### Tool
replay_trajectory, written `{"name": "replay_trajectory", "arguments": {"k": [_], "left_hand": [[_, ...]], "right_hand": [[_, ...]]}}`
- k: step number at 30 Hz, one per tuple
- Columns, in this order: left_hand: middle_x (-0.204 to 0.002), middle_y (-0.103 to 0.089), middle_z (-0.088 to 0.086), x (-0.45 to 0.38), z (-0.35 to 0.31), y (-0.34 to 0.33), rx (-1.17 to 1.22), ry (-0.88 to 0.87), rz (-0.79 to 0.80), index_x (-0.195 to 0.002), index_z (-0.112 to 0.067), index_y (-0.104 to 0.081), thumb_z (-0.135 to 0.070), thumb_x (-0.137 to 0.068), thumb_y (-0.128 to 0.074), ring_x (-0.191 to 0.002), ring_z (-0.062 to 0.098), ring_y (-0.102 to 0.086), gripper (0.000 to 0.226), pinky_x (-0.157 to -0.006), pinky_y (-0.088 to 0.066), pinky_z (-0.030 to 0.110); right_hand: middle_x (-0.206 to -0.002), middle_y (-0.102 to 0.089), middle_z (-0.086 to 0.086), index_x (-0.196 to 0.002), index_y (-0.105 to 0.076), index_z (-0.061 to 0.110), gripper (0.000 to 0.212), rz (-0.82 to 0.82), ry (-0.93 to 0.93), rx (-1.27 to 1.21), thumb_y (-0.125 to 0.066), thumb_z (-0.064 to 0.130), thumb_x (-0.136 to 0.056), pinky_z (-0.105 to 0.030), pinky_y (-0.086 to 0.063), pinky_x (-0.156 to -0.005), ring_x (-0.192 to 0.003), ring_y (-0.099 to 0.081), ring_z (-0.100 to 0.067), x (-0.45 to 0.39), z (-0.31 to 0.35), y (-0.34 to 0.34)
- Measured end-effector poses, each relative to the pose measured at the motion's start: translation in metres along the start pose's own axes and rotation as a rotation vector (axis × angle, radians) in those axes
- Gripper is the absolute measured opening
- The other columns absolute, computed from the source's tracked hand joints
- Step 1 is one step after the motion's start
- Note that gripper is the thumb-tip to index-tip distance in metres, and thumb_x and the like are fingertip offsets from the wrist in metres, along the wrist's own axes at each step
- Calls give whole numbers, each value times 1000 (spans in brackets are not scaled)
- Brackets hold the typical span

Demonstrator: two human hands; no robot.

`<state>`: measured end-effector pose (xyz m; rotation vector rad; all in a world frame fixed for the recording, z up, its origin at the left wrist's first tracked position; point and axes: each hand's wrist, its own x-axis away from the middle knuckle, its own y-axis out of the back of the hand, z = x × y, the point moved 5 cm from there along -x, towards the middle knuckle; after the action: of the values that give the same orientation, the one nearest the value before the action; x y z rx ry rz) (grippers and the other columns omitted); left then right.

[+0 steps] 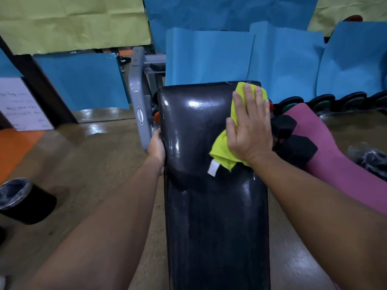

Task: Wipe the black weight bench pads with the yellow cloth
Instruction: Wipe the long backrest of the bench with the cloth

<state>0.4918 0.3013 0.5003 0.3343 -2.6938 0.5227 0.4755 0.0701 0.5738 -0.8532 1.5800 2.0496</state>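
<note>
From the head camera, a long black bench pad (211,206) runs away from the person, shiny and a bit wet-looking. The right hand (249,126) lies flat on the yellow cloth (222,149), fingers spread and straight, pressing it down on the far right part of the pad. The hand is not closed around the cloth; it only pushes on top. A small white tag (213,167) sticks out from the near edge of the cloth.

The left hand (156,148) is wrapped around the left edge of the pad, with the thumb side on top and the fingers tucked under, so they are hidden.

Just left of the pad stands a grey metal frame (139,101). To the right, black dumbbells (293,141) sit beside a pink mat (335,155). A black round thing (23,199) sits on the brown floor (88,164) at the left; it may be a bin, but it is blurry. Blue sheets (209,57) hang behind the bench.
</note>
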Motion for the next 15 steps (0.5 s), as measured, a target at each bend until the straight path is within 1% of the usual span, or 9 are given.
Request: {"name": "replay_trajectory", "arguments": {"k": [2, 5, 6, 7, 9, 11, 12, 13, 15], "left_hand": [[-73, -76, 2, -1, 0, 1, -11, -3, -14, -85, -17, -75, -44, -105, -44, -64, 18, -71, 46, -57, -57, 24], [-75, -76, 3, -3, -1, 2, -1, -10, -14, -86, -17, -76, -44, -104, -44, -66, 20, -70, 45, -58, -57, 26], [-76, -75, 3, -5, 0, 3, 0, -11, -14, -86, -17, -76, -44, -104, -45, -67, 21, -70, 44, -58, -57, 26], [-79, -75, 4, -5, 1, 4, -2, -11, -23, -88, -17, -76, -44, -102, -46, -70, 22, -70, 43, -61, -57, 28], [-82, -75, 4, -7, 2, 7, -6, -6, -35, -92, -18, -76, -46, -100, -49, -72, 23, -70, 40, -63, -57, 30], [-80, -75, 3, -8, 2, 6, 9, 7, -16, -91, -18, -76, -46, -101, -50, -70, 22, -70, 39, -59, -57, 27], [-78, -76, 3, -8, 3, 5, 16, 11, -9, -90, -18, -75, -45, -102, -48, -69, 22, -70, 40, -56, -56, 24], [-77, -76, 3, -7, 3, 5, 10, 10, -3, -91, -17, -75, -45, -103, -46, -69, 21, -70, 42, -54, -56, 23], [-76, -78, 3, -6, 3, 3, -9, 5, 10, -92, -16, -75, -44, -106, -42, -69, 20, -73, 45, -56, -57, 22]], "right_hand": [[-170, -20, -15, -158, -36, 11, 67, 2, 31, 7, -40, 40, -98, -58, -9, -128, -158, -13, -37, 6, 16, -3], [-169, -23, -14, -158, -39, 12, 65, 41, 231, 33, -42, 37, -98, -59, -12, -127, -158, -17, -35, 28, 17, -3], [-169, -25, -13, -157, -40, 13, 63, 46, 271, 37, -42, 35, -98, -58, -14, -128, -158, -18, -35, 31, 11, 0], [-169, -25, -13, -157, -40, 13, 63, 42, 272, 39, -41, 34, -98, -57, -14, -128, -158, -18, -34, 30, 3, 2], [-169, -23, -13, -158, -38, 14, 63, 19, 161, 26, -39, 35, -99, -57, -13, -128, -158, -16, -34, 19, -6, 2], [-170, -20, -14, -158, -35, 12, 65, 6, 15, 28, -39, 38, -98, -58, -10, -128, -158, -13, -36, 10, 8, -1], [-170, -19, -15, -158, -35, 11, 66, -2, -9, 30, -39, 40, -98, -58, -8, -128, -158, -13, -37, 9, 22, -4], [-170, -19, -16, -158, -36, 11, 67, -2, 19, 27, -40, 41, -99, -59, -7, -128, -158, -13, -37, 13, 39, -7], [-170, -22, -15, -158, -38, 11, 66, 29, 182, 26, -43, 40, -99, -60, -9, -127, -158, -15, -37, 28, 69, -15]]}}
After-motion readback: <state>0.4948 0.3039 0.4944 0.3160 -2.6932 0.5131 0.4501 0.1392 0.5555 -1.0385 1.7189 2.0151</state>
